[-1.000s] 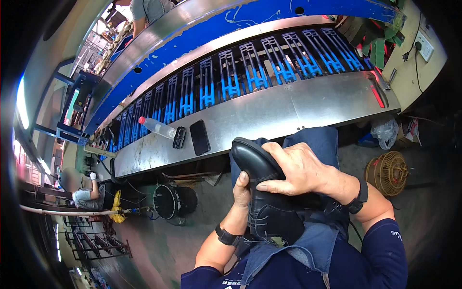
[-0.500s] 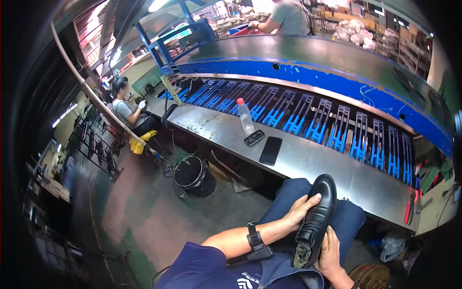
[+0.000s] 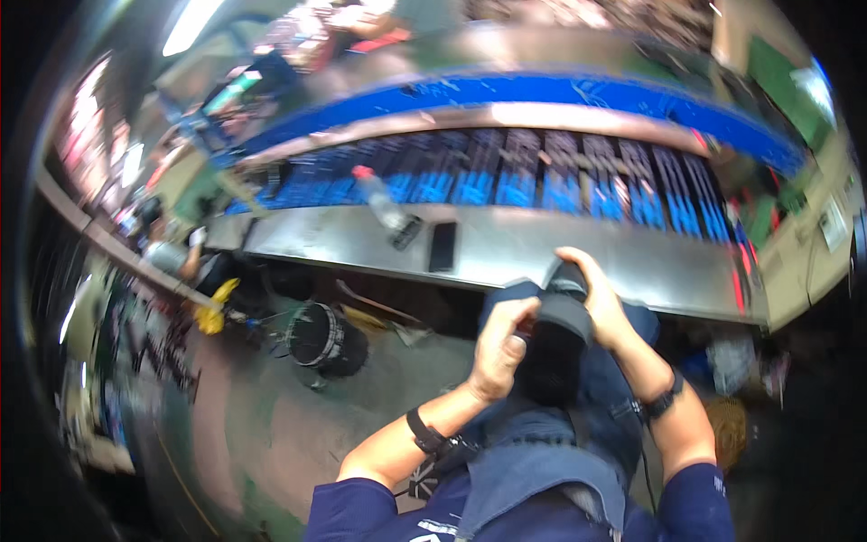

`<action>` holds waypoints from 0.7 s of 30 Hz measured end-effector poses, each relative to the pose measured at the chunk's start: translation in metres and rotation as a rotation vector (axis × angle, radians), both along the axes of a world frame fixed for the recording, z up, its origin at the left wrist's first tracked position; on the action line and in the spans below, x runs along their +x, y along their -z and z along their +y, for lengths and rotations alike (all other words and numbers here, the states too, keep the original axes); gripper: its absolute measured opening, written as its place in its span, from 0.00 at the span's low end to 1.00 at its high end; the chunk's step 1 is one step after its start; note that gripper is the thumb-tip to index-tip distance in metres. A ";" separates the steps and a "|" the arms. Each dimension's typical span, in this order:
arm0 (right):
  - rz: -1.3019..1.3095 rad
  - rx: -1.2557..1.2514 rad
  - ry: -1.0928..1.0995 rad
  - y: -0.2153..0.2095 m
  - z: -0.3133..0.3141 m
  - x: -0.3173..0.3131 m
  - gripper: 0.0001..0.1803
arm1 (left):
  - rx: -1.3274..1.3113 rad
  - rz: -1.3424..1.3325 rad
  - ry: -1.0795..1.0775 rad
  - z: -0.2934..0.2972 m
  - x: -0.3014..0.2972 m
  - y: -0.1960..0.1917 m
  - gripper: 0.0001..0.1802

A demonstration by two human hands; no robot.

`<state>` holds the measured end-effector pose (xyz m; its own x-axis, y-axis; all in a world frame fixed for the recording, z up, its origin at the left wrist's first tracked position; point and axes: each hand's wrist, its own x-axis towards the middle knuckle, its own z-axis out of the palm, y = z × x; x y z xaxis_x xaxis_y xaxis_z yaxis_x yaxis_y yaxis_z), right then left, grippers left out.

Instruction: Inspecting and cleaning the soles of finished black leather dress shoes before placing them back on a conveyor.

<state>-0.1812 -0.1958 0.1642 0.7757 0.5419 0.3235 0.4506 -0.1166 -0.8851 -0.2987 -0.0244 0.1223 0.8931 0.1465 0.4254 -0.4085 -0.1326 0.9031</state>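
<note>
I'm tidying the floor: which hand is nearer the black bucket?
Left. The left hand is right of the bucket, beside the shoe; the right hand, farther right across the shoe.

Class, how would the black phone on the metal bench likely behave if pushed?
The black phone looks stiff, being a flat, straight-edged slab. It would probably slide, not roll, since it lies flat on the shiny metal bench. It might fall if pushed frontward, lying near the bench's front edge.
</note>
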 end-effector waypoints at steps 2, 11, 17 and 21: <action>0.265 -0.026 -0.116 0.047 0.008 0.024 0.36 | -0.049 0.049 0.038 -0.009 0.008 0.002 0.33; 0.300 -0.248 0.028 0.120 -0.028 0.044 0.40 | 0.317 -0.208 0.132 -0.014 0.031 0.035 0.31; 0.387 0.091 0.165 0.093 -0.050 0.005 0.28 | 0.172 0.313 -0.046 -0.020 0.077 0.046 0.28; 0.381 -0.018 0.294 0.093 -0.025 0.006 0.25 | -0.005 0.510 0.031 -0.018 0.101 0.050 0.25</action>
<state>-0.1752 -0.2210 0.0707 0.9584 0.2846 -0.0211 0.0400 -0.2070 -0.9775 -0.1977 -0.0423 0.0727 0.9908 0.1180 -0.0668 0.0813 -0.1225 0.9891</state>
